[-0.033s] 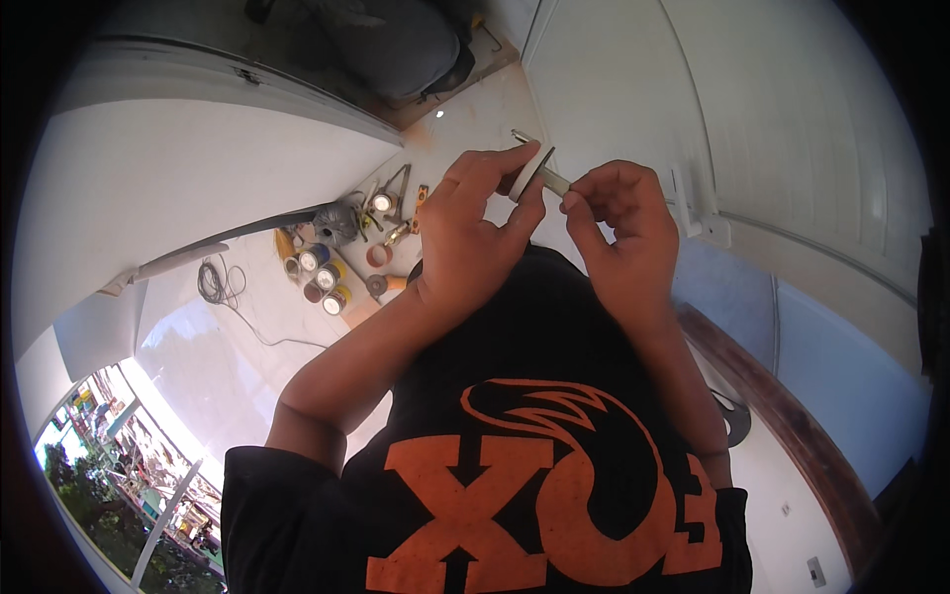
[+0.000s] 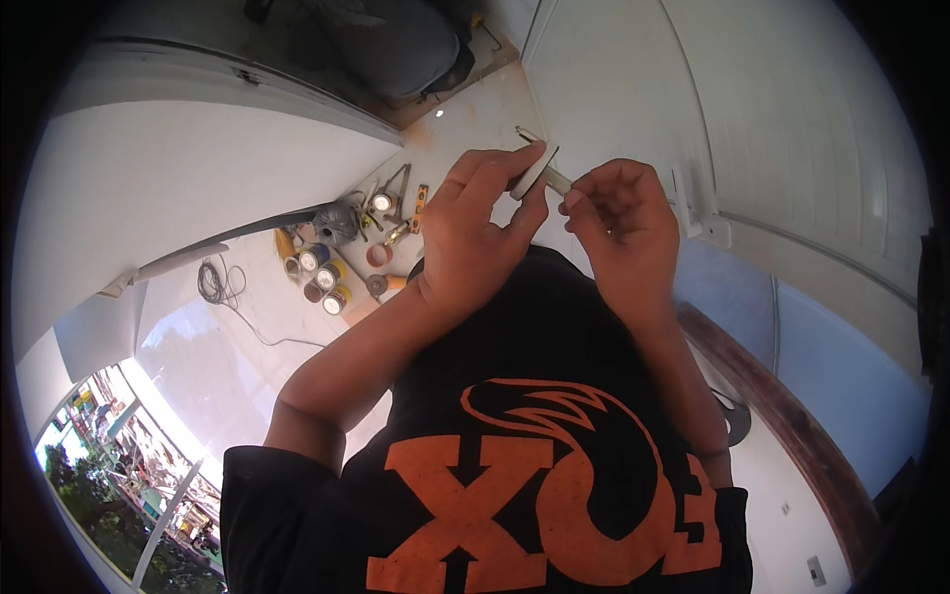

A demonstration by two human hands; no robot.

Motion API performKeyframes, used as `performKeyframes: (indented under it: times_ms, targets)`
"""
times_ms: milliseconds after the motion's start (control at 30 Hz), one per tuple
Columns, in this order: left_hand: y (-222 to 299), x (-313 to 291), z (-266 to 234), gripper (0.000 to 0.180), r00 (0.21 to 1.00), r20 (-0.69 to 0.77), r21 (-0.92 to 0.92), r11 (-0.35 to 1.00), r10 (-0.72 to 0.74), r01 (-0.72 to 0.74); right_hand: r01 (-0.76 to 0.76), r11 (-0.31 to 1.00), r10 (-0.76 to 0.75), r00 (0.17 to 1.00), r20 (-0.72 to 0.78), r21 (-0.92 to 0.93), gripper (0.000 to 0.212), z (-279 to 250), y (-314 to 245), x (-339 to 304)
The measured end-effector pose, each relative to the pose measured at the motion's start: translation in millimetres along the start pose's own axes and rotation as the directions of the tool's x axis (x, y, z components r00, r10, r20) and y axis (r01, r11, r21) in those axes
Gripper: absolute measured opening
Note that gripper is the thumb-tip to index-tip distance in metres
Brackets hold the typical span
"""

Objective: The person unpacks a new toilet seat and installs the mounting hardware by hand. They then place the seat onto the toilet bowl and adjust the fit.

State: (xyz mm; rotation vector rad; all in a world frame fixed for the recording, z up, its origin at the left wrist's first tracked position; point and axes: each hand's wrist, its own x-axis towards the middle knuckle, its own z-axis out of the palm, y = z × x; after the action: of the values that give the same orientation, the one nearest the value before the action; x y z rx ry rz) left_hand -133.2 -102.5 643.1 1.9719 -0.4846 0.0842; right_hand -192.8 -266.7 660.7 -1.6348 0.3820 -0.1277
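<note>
Between my two hands is a pale round disc [image 2: 534,172] with a dark edge, tilted and seen nearly edge-on; I cannot make out its kind. My left hand [image 2: 473,226] grips its rim, thumb below and fingers above. From the disc's right side comes a pale narrow piece [image 2: 558,181], like a strip or short stem. My right hand [image 2: 629,233] pinches the end of it between thumb and fingertips, the other fingers curled. A thin shiny metal piece [image 2: 524,133] shows just past the disc; whether it joins the disc is hidden.
Several paint cans [image 2: 329,277], a grey bundle [image 2: 336,224], a level [image 2: 421,203] and hand tools lie on the floor at left. A cable [image 2: 211,284] is farther left. At right stands a white door [image 2: 802,129] with a handle [image 2: 685,198]; a dark wooden beam [image 2: 792,426] lies below.
The disc has tilted a little and shifted slightly right, and the metal piece past it has moved slightly. My right fingers have closed in a bit; both hands keep their hold.
</note>
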Motion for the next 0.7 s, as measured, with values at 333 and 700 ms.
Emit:
performKeyframes:
  times_ms: [333,700]
  targets:
    - [-27,28,3,0.03,0.898,0.245,-0.315,0.846,-0.364,0.429,-0.152,0.985,0.15,0.988,0.023,0.085,0.016,3,6,16]
    - [-40,31,-2,0.032,0.779,0.388,-0.239,0.762,-0.493,0.602,0.429,0.691,-0.337,0.903,0.267,-0.582,0.021,3,16,23]
